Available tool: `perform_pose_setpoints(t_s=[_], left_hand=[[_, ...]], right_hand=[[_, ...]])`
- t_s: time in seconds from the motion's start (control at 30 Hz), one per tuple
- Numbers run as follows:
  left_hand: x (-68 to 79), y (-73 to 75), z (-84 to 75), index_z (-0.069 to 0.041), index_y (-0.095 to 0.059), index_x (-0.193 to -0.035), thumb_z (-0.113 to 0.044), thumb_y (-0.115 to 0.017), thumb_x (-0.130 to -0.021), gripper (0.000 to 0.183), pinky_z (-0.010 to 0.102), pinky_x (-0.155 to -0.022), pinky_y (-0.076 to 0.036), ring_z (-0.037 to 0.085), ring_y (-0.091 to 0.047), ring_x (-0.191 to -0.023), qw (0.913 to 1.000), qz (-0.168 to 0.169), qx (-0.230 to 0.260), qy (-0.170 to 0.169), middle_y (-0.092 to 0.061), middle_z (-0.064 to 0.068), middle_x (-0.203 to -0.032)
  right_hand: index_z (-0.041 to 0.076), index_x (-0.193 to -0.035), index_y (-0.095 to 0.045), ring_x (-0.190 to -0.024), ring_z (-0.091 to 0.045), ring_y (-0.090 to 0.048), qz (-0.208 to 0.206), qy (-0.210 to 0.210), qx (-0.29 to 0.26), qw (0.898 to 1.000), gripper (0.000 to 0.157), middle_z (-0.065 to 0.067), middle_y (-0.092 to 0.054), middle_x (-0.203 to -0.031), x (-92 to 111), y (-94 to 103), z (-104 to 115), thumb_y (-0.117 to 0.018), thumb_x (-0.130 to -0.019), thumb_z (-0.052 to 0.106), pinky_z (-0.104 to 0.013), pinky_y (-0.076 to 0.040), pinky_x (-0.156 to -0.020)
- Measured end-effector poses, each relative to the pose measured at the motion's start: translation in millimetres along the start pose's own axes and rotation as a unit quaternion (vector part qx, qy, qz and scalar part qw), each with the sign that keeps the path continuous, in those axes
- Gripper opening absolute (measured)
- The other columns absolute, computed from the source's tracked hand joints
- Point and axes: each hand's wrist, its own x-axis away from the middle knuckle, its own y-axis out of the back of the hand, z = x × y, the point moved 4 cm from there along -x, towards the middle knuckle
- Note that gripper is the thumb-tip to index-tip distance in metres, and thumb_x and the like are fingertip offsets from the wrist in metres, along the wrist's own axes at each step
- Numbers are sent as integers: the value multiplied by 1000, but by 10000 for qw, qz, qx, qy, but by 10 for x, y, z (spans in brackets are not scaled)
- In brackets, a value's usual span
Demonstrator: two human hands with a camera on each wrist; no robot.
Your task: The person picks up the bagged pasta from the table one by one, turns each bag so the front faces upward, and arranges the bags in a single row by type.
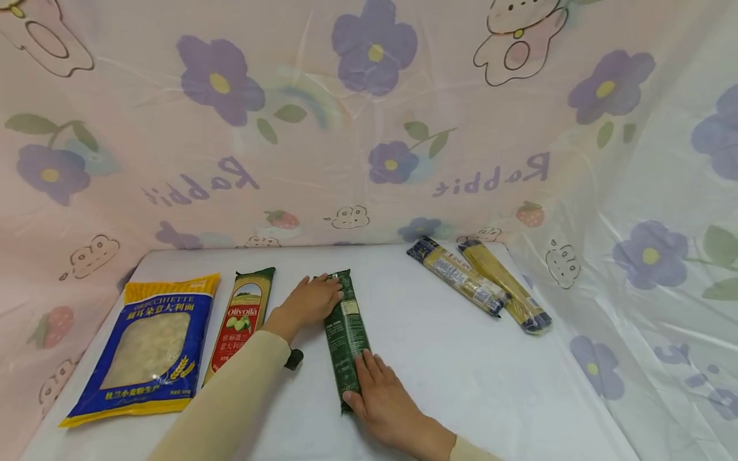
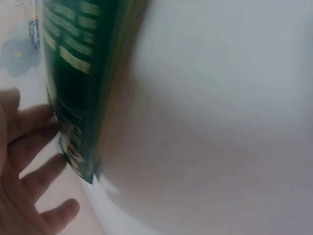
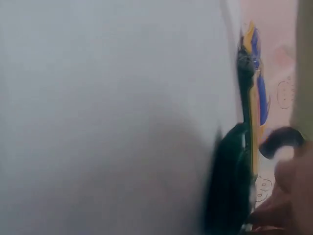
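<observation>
A long green pasta pack with pale print lies lengthwise on the white table, between my hands. My left hand is at its far end, fingers reaching over the top edge. In the left wrist view, spread fingers touch the end of the pack. My right hand rests against the near right side, its fingers extended along the edge and the thumb at the near end. The right wrist view is blurred and shows the pack along its lower right.
On the left lie a blue-and-yellow orecchiette bag and a red-and-green Olivoilà pasta pack, partly covered by my left sleeve. Two slim pasta packs overlap at the back right. Patterned cloth walls the table behind and at the sides.
</observation>
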Motion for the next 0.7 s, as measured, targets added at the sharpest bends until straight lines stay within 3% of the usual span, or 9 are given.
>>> perform_pose_setpoints(t_s=[0.07, 0.17, 0.27, 0.4, 0.53, 0.6, 0.7], left_hand=[[-101, 67, -21, -12, -68, -139, -37, -42, -115, 43, 60, -119, -39, 35, -55, -142, 9996, -250, -88, 31, -67, 10, -142], [-249, 147, -89, -11, -73, -122, -32, -49, -114, 34, 58, -103, -52, 36, -67, -119, 9972, -683, -290, 34, -75, 11, -120], [-369, 185, -148, -10, -74, -123, -30, -54, -112, 30, 57, -95, -55, 36, -66, -113, 9940, -920, -566, 187, -73, 12, -118], [-485, 154, -177, -6, -73, -124, -29, -55, -112, 32, 59, -98, -53, 38, -61, -117, 9912, -785, -907, 567, -68, 17, -121], [-513, 104, -159, -5, -69, -131, -24, -52, -113, 32, 62, -105, -47, 40, -55, -122, 9887, -702, -998, 868, -64, 18, -125], [-498, 138, -169, -5, -68, -131, -20, -52, -112, 29, 60, -104, -44, 38, -53, -119, 9872, -934, -932, 895, -65, 17, -125], [-460, 289, -239, -6, -72, -120, -19, -56, -110, 23, 55, -94, -44, 35, -54, -105, 9791, -1742, -798, 678, -68, 14, -115]], right_hand=[[-3, -153, -48, -147, -41, -46, -304, 152, 347, 9988, 62, -21, -46, -160, 45, -22, 58, -45, -113, 44, -61, -44, -112], [7, -125, -67, -117, -26, -63, -1289, 119, 1253, 9836, 36, -7, -69, -125, 104, -5, 6, -58, -109, 38, -47, -53, -95], [16, -95, -64, -86, -17, -56, -2050, 21, 1870, 9607, 24, 4, -61, -87, 139, -4, -79, -70, -101, 38, -37, -47, -77], [18, -80, -54, -71, -14, -41, -2334, 115, 2183, 9475, 37, 7, -44, -71, 119, -47, -121, -72, -98, 44, -31, -34, -69], [18, -77, -50, -69, -13, -35, -2396, 196, 2231, 9447, 41, 7, -40, -69, 96, -79, -99, -73, -97, 45, -31, -29, -69], [18, -77, -51, -69, -13, -35, -2398, 195, 2212, 9451, 41, 7, -40, -69, 95, -77, -93, -74, -97, 45, -31, -29, -69], [19, -77, -50, -69, -13, -36, -2390, 107, 2115, 9476, 41, 8, -40, -69, 103, -57, -107, -75, -96, 46, -32, -31, -70]])
